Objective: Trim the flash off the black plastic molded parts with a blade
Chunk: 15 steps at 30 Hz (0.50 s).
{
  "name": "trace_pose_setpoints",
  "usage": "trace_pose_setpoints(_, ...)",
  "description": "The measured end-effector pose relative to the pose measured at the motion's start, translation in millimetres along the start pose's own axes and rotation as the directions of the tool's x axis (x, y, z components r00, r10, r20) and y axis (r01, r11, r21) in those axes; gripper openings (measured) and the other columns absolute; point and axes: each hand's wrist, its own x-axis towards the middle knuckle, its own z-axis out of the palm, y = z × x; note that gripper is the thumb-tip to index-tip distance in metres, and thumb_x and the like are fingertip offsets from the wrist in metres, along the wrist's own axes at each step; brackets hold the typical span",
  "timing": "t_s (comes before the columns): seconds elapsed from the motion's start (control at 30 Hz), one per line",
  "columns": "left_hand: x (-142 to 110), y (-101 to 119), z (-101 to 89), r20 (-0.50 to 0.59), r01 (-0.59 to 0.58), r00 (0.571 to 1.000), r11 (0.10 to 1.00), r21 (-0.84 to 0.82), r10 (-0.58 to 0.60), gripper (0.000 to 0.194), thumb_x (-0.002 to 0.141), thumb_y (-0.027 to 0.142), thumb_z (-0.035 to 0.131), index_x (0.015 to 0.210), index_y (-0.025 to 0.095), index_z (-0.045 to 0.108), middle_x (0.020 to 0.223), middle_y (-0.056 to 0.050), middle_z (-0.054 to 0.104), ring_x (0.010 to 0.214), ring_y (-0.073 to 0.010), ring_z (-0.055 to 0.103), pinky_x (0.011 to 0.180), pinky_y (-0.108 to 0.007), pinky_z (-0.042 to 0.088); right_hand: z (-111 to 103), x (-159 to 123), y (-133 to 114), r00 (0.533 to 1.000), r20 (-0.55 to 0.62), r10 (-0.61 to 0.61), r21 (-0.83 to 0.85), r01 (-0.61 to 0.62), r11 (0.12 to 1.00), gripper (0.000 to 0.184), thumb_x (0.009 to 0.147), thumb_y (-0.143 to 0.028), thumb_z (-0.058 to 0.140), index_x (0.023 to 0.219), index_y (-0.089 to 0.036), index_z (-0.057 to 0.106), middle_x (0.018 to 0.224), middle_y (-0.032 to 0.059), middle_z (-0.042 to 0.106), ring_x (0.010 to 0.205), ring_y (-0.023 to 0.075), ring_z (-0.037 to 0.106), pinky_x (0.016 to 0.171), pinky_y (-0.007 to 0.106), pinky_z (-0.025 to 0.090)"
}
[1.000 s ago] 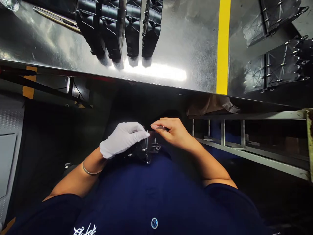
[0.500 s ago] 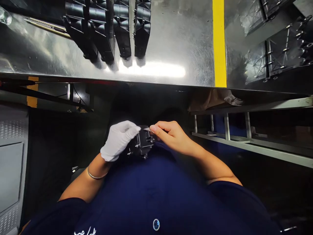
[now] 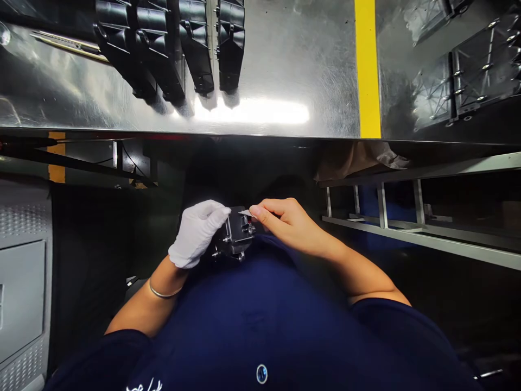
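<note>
My left hand (image 3: 199, 232), in a white glove, grips the left edge of a small black moulded plastic part (image 3: 236, 234) between thumb and fingers. Pegs and bosses stick out from the part, which is held in front of my navy shirt. My bare right hand (image 3: 283, 221) pinches a small pointed metal blade (image 3: 245, 212). Its tip lies over the upper right of the black part; whether it touches cannot be made out. The blade's rear end is hidden in my right fingers.
Ahead stands a metal-topped table (image 3: 293, 65) with a yellow stripe (image 3: 367, 65). Several long black plastic parts (image 3: 231, 49) lie on it at left, and more black mouldings (image 3: 464, 81) at far right. Pale metal rails (image 3: 407, 237) run at right; a grey plastic panel (image 3: 22, 293) is at left.
The blade has shifted slightly left over the black part, and more of it shows. Both hands keep their grip. The camera view has moved a little.
</note>
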Motion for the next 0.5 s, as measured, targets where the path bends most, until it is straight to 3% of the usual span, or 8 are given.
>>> trace_pose_setpoints(0.33, 0.0, -1.5, -1.0, 0.008, 0.009, 1.0, 1.0, -0.01, -0.009, 0.029, 0.074, 0.045, 0.067, 0.062, 0.019, 0.061, 0.059, 0.0, 0.056, 0.056, -0.0132, 0.047, 0.053, -0.025, 0.041, 0.6, -1.0, -2.1, 1.0, -0.007, -0.028, -0.024, 0.028, 0.999, 0.043, 0.097, -0.042, 0.047, 0.064, -0.015, 0.052, 0.059, -0.004, 0.047, 0.057, 0.007, 0.04, 0.056, 0.021, 0.034)
trace_pose_setpoints(0.5, 0.1, -2.4, -0.7, -0.008, 0.0, 1.0, 1.0, 0.026, 0.001, 0.029, 0.073, 0.045, 0.066, 0.062, 0.019, 0.061, 0.06, -0.001, 0.058, 0.058, -0.0142, 0.05, 0.054, -0.025, 0.042, 2.7, -1.2, -0.5, 0.991, -0.042, -0.123, -0.083, 0.12, 0.989, 0.041, 0.098, -0.038, 0.047, 0.064, -0.016, 0.052, 0.059, -0.0036, 0.05, 0.056, 0.007, 0.043, 0.057, 0.021, 0.036)
